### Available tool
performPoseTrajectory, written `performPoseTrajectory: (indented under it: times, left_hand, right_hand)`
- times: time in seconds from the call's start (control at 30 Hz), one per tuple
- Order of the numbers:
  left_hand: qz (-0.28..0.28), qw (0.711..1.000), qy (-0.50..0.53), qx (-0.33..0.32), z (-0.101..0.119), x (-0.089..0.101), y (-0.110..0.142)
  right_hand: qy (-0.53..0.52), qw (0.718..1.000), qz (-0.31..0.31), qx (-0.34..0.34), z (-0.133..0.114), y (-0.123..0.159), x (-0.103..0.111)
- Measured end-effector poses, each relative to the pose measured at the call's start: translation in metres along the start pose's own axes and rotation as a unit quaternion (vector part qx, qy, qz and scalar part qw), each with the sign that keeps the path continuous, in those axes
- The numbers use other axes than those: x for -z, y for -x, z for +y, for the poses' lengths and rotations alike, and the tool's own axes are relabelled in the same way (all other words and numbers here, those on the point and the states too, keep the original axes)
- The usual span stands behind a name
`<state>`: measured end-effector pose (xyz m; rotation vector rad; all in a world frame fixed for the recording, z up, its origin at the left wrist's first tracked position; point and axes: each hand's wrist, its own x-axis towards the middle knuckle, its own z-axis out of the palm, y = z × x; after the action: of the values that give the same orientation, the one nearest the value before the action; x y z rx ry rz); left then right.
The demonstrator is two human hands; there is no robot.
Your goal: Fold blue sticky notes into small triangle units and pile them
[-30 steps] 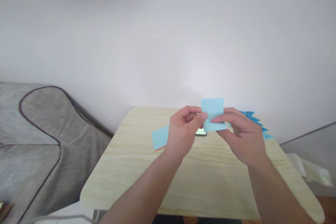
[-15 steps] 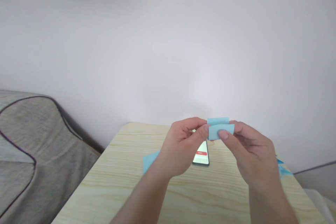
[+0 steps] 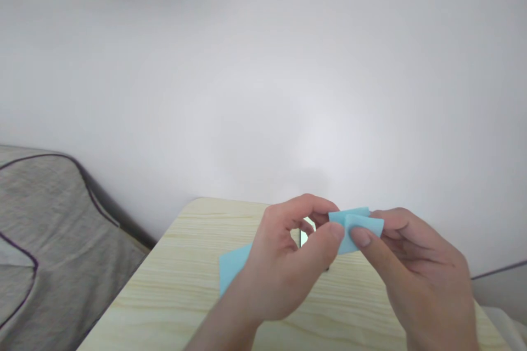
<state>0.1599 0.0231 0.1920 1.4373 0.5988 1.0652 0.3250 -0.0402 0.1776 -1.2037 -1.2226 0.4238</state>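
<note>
A small piece of light blue paper, folded with two flaps standing up, is held between both hands above the table. My left hand pinches its left end between thumb and fingers. With the thumb on the near flap, my right hand grips the right end. Beneath my left forearm a flat blue sheet of paper lies partly hidden on the table. Behind the hands a phone with a lit screen shows only in part.
The pale wood-grain table stands against a white wall. Left of it is grey fabric with dark piping. A dark cable runs along the wall at right, above something white near the table edge.
Both hands have moved nearer and slightly right with the paper, which now tilts and has its flaps bent. The phone is more covered; the blue pieces at right are now hidden.
</note>
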Motion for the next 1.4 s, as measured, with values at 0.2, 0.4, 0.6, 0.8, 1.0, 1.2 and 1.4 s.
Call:
performPoseTrajectory:
  times: [0.2,0.4,0.6,0.8,1.0,1.2,1.4]
  left_hand:
    - [0.009,0.998,-0.060,-0.026,0.008,0.000,0.000]
    - [0.010,0.999,-0.042,-0.023,0.006,0.000,0.000]
    - [0.001,0.999,-0.036,-0.016,0.004,-0.001,-0.001]
    - [0.003,0.999,-0.040,-0.013,0.005,-0.001,-0.002]
    - [0.008,0.998,-0.052,-0.018,0.004,0.002,-0.002]
    - [0.023,0.998,-0.060,-0.027,0.002,0.002,-0.001]
    - [0.021,0.998,-0.054,-0.014,0.005,0.002,0.000]
  right_hand:
    - [0.008,1.000,-0.005,0.024,-0.006,-0.002,-0.003]
    - [0.018,0.999,0.001,0.052,-0.010,-0.006,-0.004]
    - [0.006,0.999,0.009,0.048,-0.005,-0.003,-0.004]
    - [-0.050,0.998,0.012,-0.021,-0.004,-0.003,-0.002]
    - [-0.041,0.999,0.012,-0.009,-0.008,-0.007,-0.003]
    - [-0.014,1.000,-0.009,-0.018,-0.015,-0.005,0.000]
    - [-0.037,0.996,0.057,-0.052,-0.024,-0.002,-0.010]
